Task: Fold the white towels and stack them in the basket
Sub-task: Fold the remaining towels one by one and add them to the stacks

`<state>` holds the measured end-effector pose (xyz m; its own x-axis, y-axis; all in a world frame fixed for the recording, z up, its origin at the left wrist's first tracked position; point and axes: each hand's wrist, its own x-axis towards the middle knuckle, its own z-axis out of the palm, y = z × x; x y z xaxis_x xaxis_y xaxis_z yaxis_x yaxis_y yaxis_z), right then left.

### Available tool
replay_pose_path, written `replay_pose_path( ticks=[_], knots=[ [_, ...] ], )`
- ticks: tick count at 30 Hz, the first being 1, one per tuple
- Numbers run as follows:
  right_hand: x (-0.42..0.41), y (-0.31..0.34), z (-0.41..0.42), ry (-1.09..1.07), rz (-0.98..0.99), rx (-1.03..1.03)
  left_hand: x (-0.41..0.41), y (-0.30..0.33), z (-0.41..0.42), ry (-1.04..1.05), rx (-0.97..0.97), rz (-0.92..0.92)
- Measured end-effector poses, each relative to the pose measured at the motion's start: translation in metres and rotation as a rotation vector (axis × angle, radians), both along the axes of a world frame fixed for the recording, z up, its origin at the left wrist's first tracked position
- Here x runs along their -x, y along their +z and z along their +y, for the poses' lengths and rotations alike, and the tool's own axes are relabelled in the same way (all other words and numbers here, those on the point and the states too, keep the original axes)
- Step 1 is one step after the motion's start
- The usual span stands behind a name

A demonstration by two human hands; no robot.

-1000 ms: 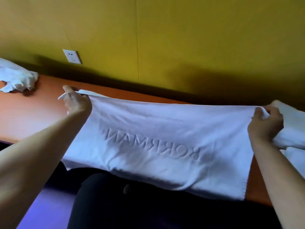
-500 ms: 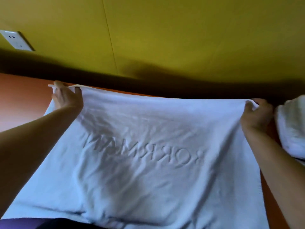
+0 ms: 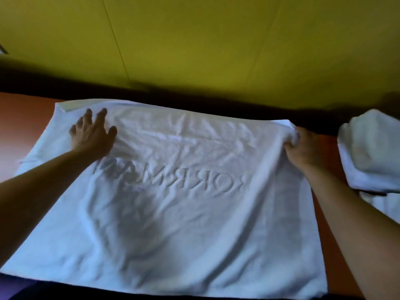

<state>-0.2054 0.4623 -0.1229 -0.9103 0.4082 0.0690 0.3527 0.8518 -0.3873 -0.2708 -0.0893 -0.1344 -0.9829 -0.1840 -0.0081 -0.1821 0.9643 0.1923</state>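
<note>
left hand (image 3: pixel 92 135): fingers straight, pressing flat on the towel (image 3: pixel 173 208) near its far left corner, likely to pin and smooth it
right hand (image 3: pixel 302 148): pinching the far right corner, likely keeping the cloth taut
towel: spread over the table (image 3: pixel 23 118), raised lettering showing, near edge hanging over; unfolded
other towels (image 3: pixel 372 152): bunched at right, apart
basket: not in view
</note>
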Motion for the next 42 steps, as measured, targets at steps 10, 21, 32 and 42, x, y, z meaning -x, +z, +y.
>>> replay_pose_path(
  ticks=[10, 21, 32, 42],
  knots=[
    [-0.071, 0.010, 0.007, 0.008, -0.079, 0.054, -0.198, -0.018, 0.156, -0.525, -0.054, -0.001],
    [-0.091, 0.006, -0.005, -0.108, -0.120, 0.235, -0.277, 0.000, 0.184, -0.745, -0.099, 0.158],
    [-0.040, 0.021, 0.008, -0.286, -0.145, 0.606, -0.340, -0.014, 0.328, -1.112, -0.036, 0.108],
    [0.008, 0.029, 0.027, -0.322, -0.022, 0.620, -0.329, 0.041, 0.341, -0.677, -0.635, -0.141]
  ],
)
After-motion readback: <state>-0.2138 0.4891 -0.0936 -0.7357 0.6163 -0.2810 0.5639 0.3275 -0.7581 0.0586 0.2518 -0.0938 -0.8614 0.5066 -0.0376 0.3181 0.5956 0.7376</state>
